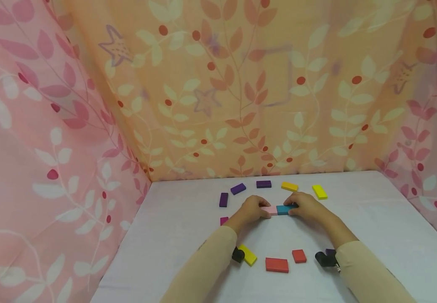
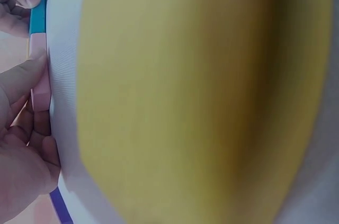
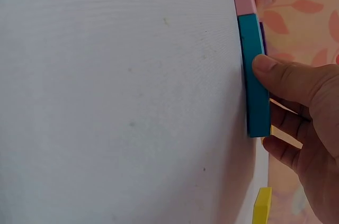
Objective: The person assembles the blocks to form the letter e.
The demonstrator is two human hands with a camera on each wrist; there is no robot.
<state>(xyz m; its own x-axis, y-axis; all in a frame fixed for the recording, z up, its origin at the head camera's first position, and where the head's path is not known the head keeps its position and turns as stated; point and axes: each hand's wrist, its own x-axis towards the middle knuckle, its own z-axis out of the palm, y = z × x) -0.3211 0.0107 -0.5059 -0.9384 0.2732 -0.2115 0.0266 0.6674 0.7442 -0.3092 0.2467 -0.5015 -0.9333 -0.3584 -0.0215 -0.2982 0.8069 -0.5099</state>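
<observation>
In the middle of the table, a pink block [image 1: 271,210] and a blue block [image 1: 284,209] lie end to end in one line. My left hand [image 1: 254,208] pinches the outer end of the pink block, thumb on its near side. From the other side my right hand [image 1: 305,205] grips the blue block between thumb and fingers. The right wrist view shows the blue block [image 3: 257,102] meeting the pink block [image 3: 244,0] at a thin seam. A yellow block [image 2: 175,97] close to the camera fills most of the left wrist view.
Around the hands lie purple blocks [image 1: 263,184], yellow blocks [image 1: 319,192] and a partly hidden magenta block [image 1: 224,220]. Nearer are a yellow block [image 1: 248,255], a large red block [image 1: 277,265] and a smaller red block [image 1: 299,256]. Patterned cloth [image 1: 218,139] hangs along the back edge.
</observation>
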